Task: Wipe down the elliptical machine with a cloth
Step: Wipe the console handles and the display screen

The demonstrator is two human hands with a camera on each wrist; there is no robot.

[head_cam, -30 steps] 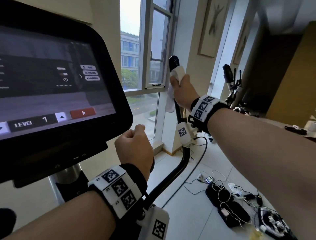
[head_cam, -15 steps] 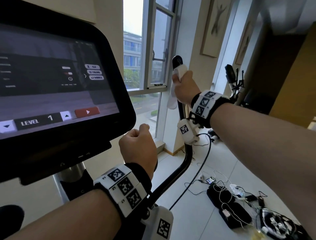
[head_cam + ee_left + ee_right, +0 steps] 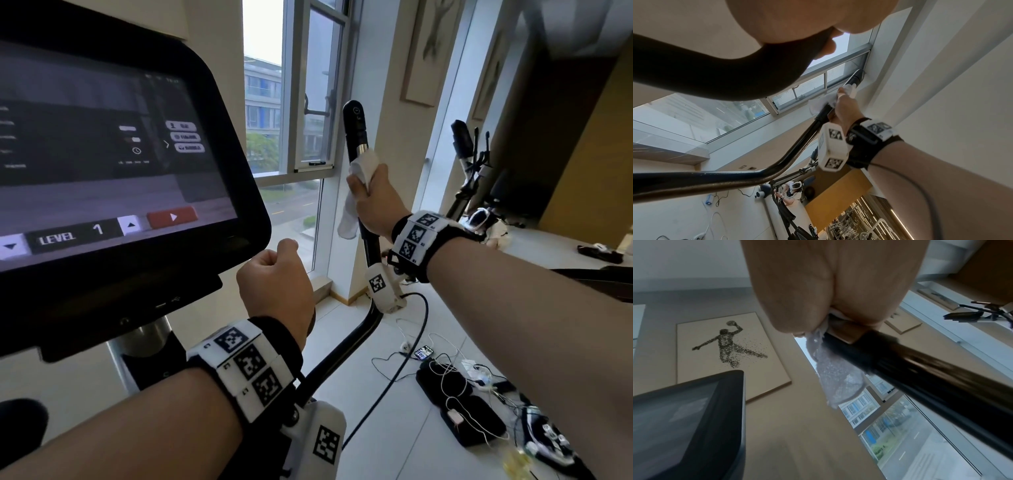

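Note:
The elliptical's console screen fills the left of the head view. Its tall black right handlebar rises in the middle. My right hand grips that bar with a white cloth wrapped under the fingers, a loose end hanging to the left. The right wrist view shows the cloth dangling beside the black bar. My left hand is curled round the lower fixed black handle, seen close in the left wrist view.
A window stands behind the handlebar. On the floor at the lower right lie tangled cables, a phone and black devices. Another exercise bike stands at the right, beside a wooden panel. Framed pictures hang on the wall.
My right hand with the cloth has slid down the handlebar, baring more of its black top. The left hand keeps its hold on the lower handle.

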